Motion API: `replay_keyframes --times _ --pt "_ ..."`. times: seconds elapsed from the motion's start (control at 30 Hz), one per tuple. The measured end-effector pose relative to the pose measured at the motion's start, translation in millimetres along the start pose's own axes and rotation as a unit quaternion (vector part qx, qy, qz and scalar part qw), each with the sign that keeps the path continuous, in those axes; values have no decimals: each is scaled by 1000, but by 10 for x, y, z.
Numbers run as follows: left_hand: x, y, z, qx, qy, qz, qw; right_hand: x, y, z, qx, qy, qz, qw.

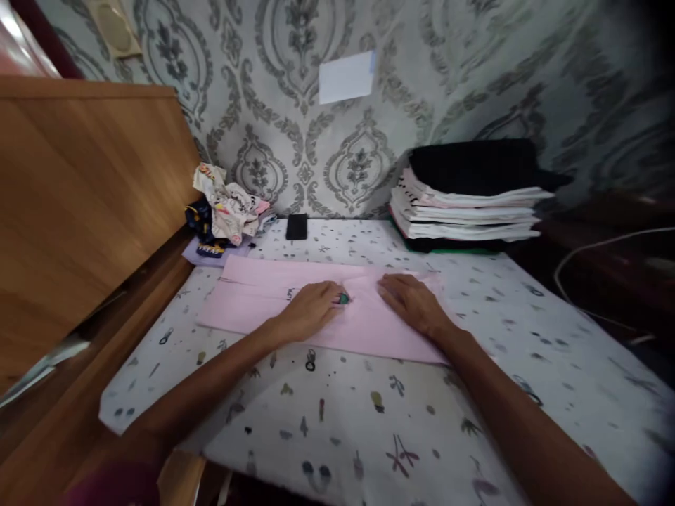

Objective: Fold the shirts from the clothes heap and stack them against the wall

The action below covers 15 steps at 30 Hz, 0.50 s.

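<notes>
A light pink garment [369,327], which looks like a T-shirt, lies folded into a long strip across the patterned cloth. Dark lettering and a small green print show on its upper face. My left hand [312,308] rests on the middle of it, palm down, its fingertips beside the green print. Toward the garment's right end, my right hand [414,302] lies palm down with the fingers stretched out. Slight wrinkles run through the pink fabric between the two hands. Neither hand grips anything visible.
A stack of folded clothes [469,204] with a black piece on top stands at the back right. Crumpled clothes [229,211] are heaped at the back left, near a black phone [296,227]. A wooden cabinet [95,204] borders the left side. A white cable [574,256] hangs at right.
</notes>
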State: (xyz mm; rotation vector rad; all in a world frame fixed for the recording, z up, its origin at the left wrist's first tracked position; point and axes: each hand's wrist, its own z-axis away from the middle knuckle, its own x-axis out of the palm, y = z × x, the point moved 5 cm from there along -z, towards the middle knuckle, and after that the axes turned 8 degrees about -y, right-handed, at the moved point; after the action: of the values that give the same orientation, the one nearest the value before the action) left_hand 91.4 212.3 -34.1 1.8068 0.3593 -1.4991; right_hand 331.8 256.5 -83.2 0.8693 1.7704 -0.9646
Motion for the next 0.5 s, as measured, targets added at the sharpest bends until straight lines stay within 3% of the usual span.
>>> replay_keyframes --times 0.07,0.2,0.37,0.5 --pt "-35 -247 325 -29 -13 -2 999 59 22 -20 -3 -16 3 1000" --pt "-73 -982 953 -137 -6 -23 990 65 20 -43 15 -22 16 1000" --pt "-293 -1638 1499 -206 102 -65 971 -30 -178 -57 30 -45 44 998" --pt "-588 -2044 1757 -348 183 -8 920 -104 -661 -97 2 -28 26 999"
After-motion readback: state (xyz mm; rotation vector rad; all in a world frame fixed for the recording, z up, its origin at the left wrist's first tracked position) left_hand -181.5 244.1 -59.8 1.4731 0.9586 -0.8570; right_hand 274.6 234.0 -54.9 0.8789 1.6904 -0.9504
